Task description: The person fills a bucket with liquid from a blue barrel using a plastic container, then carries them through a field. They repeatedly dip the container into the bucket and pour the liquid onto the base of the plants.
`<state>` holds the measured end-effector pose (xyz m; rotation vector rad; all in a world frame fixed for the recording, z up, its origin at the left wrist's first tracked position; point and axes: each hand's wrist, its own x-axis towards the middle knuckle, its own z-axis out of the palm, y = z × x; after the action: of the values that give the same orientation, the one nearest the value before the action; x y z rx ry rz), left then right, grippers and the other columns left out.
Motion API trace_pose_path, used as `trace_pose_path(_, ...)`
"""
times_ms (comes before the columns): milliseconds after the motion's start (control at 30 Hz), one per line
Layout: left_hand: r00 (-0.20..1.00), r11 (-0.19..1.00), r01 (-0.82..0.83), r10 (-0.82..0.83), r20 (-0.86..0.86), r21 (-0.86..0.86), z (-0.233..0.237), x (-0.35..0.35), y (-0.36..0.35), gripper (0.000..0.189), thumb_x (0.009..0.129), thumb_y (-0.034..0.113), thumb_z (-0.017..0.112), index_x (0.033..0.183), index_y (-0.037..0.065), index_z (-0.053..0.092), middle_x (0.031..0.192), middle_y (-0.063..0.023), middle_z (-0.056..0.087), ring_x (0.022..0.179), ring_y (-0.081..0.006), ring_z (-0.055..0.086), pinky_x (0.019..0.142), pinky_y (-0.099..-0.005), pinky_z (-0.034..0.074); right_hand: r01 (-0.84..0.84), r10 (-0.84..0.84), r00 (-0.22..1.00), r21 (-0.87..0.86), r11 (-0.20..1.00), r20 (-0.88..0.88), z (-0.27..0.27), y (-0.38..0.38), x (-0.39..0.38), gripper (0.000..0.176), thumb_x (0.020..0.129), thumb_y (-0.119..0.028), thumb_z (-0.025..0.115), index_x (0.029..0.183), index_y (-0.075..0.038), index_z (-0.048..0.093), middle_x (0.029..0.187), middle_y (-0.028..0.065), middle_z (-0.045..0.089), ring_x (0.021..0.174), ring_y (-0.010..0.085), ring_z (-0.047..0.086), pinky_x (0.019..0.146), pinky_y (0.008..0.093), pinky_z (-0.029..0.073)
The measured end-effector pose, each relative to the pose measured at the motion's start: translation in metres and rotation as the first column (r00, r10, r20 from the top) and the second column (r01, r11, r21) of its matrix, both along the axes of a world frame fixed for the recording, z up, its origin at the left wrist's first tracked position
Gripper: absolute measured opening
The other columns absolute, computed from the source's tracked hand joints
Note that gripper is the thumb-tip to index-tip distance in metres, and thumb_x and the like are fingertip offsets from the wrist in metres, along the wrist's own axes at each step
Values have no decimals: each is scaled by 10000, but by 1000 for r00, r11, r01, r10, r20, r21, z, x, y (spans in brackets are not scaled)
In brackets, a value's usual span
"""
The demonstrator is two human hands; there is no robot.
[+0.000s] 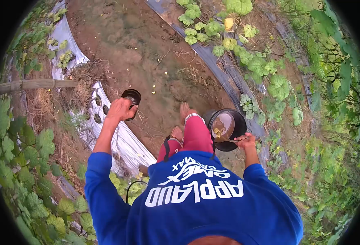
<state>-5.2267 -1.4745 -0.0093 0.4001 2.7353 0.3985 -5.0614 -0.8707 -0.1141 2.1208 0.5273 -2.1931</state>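
Note:
My left hand is closed around a small dark cup, held out to the left over the edge of the white plastic sheeting. The cup's open top faces up toward me. At my right side, my right hand is closed on the handle of a black bucket. Brownish liquid shows inside the bucket, with something yellowish in it. The bucket hangs beside my right leg.
My bare feet stand on a muddy dirt path. Dark plastic sheeting borders it on the right, with leafy vines along it. A wooden pole juts in from the left. More vines grow at the lower left.

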Motion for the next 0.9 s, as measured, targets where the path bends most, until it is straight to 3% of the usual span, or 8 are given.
trace_pose_path(67,998,998,43,-41,40,-47,-7,-39,-2,314,791,339,610,830,38,689,754,-228,644,755,-405,629,717,-479,504,-52,47,995,-56,997,-84,-18,-18,-18,211,693,-169,514,589,-126,335,501,56,321,514,235,336,824,490,372)
trace_pose_path(233,987,984,158,-156,23,-81,-19,-157,34,323,794,357,601,832,52,698,788,-211,657,799,-393,636,751,-468,503,-53,39,995,-152,987,-93,-50,-69,-84,214,650,-167,533,539,-129,353,506,52,341,522,240,342,817,473,367)
trace_pose_path(467,929,926,369,-365,57,-79,-49,-306,142,377,758,394,566,845,52,700,807,-220,663,830,-396,645,750,-478,511,-58,41,994,-168,984,-101,-69,-130,-130,212,625,-155,560,537,-144,367,497,48,377,524,240,374,788,465,376)
trace_pose_path(533,902,882,426,-397,171,-200,-39,-342,175,453,732,462,556,892,65,703,911,-189,681,886,-340,664,791,-427,519,-57,25,985,-185,981,-168,-74,-135,-140,199,625,-154,567,553,-144,381,504,41,389,526,242,389,755,455,386)
trace_pose_path(667,876,848,483,-465,131,-217,-22,-390,218,490,712,477,547,908,57,707,930,-180,687,904,-320,671,765,-422,531,-90,63,985,-168,982,-162,-69,-156,-162,183,647,-153,560,569,-141,394,502,34,383,517,242,390,695,432,393)
trace_pose_path(733,860,826,511,-491,142,-239,-12,-408,231,510,717,491,540,914,52,709,921,-169,692,894,-308,676,763,-419,531,-124,111,981,-77,989,-158,-58,-167,-172,152,661,-154,553,597,-140,416,501,31,379,514,241,386,641,422,395)
trace_pose_path(867,846,811,533,-508,163,-242,15,-424,231,511,731,493,526,903,46,707,914,-171,692,892,-311,675,773,-414,528,-166,153,973,-64,984,-171,-85,-173,-178,139,677,-161,544,617,-151,420,500,16,366,501,225,377,588,407,392)
trace_pose_path(900,848,827,531,-518,113,-186,17,-423,224,507,744,493,530,867,30,695,872,-195,681,860,-346,665,759,-432,524,-166,153,973,-62,984,-172,-88,-172,-180,139,677,-161,544,617,-151,420,500,16,366,501,225,377,588,407,392)
